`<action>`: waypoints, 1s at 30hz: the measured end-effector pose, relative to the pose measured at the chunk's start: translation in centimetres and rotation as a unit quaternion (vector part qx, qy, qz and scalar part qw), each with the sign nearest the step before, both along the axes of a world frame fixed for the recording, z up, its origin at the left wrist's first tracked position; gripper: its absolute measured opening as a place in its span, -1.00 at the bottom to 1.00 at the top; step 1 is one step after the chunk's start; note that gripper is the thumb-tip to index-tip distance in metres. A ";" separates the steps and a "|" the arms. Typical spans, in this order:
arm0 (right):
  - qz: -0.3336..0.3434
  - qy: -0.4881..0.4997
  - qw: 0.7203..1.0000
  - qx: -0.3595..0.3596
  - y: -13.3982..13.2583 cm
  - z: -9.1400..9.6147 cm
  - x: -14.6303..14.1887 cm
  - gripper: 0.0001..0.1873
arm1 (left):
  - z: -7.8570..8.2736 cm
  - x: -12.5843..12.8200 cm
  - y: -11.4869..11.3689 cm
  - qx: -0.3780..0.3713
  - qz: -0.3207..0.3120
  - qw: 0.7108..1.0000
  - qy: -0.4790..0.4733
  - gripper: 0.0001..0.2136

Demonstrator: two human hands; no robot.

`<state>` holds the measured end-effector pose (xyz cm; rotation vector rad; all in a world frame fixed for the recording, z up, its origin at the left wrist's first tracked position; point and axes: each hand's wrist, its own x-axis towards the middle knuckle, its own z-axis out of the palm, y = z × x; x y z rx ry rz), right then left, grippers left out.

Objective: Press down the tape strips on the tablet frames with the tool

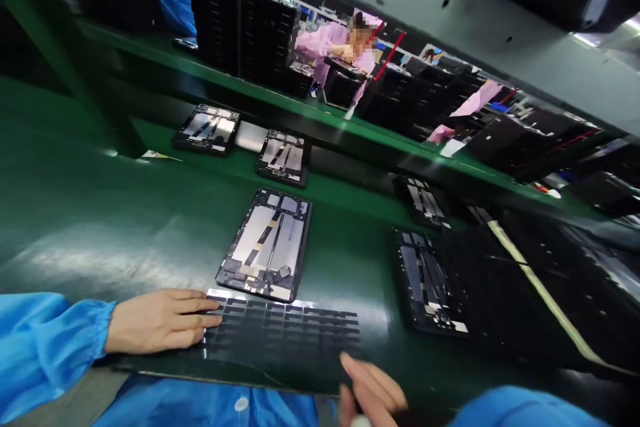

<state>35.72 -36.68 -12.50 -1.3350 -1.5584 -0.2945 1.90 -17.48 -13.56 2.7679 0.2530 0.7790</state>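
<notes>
My left hand lies flat, fingers stretched out, with its fingertips on the left end of a clear sheet bearing rows of small black pieces. Close to the sheet's lower right corner, my right hand has its fingers closed. Something partly white shows at its palm by the bottom edge, too hidden to name. Just beyond the sheet lies an opened tablet, its inside with silver plates and dark ribbon cables facing up.
More opened tablets lie about: one at right, one behind it, two at the back. A black tray stands far right. A green post and shelf edge bound the bench; a person in pink works beyond.
</notes>
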 end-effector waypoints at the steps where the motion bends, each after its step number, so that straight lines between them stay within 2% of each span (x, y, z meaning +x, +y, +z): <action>1: -0.009 0.010 0.999 -0.050 1.1 0.2 -0.6 -0.72 | 0.4 -0.2 0.2 -0.021 0.002 1.000 0.006 -0.62; 3: -0.011 0.060 0.980 -0.188 3.5 0.6 -1.9 -0.63 | 1.4 -0.6 1.0 -0.082 0.040 0.995 0.027 -0.72; 5: -0.008 0.121 0.947 -0.297 5.7 0.7 -2.6 -0.51 | 2.3 -0.5 2.2 -0.160 0.158 0.973 0.054 -0.70; 7: 0.004 0.177 0.920 -0.350 7.5 0.7 -2.5 -0.38 | 2.9 0.2 3.5 -0.225 0.271 0.932 0.088 -0.54; 8: 0.018 0.197 0.911 -0.361 8.3 0.6 -2.2 -0.34 | 3.1 0.8 4.1 -0.248 0.293 0.918 0.106 -0.45; 10: 0.043 0.221 0.902 -0.369 9.8 0.5 -1.4 -0.28 | 3.2 2.4 4.9 -0.275 0.265 0.915 0.130 -0.34; 12: 0.049 0.224 0.901 -0.368 11.0 0.4 -0.3 -0.32 | 2.8 4.2 4.9 -0.277 0.224 0.926 0.130 -0.35; 15: 0.035 0.234 0.906 -0.350 11.5 0.2 0.9 -0.46 | 2.0 6.0 4.2 -0.249 0.232 0.935 0.100 -0.39; 17: 0.030 0.247 0.911 -0.331 10.8 -0.3 1.1 -0.50 | 1.7 6.4 3.7 -0.227 0.239 0.940 0.086 -0.39; 20: 0.020 0.223 0.928 -0.298 8.2 -1.3 0.5 -0.50 | 2.2 6.2 3.4 -0.203 0.237 0.948 0.067 -0.42; 24: 0.031 0.140 0.947 -0.287 4.9 -2.4 -0.2 -0.52 | 3.4 6.2 3.1 -0.162 0.216 0.962 0.031 -0.62; 27: 0.039 0.108 0.959 -0.258 4.6 -1.7 -0.5 -0.60 | 3.7 6.9 2.9 -0.105 0.183 0.978 0.014 -0.72; 30: 0.056 0.108 0.972 -0.201 6.6 0.4 -1.5 -0.68 | 3.6 7.5 2.9 -0.072 0.150 0.986 0.010 -0.73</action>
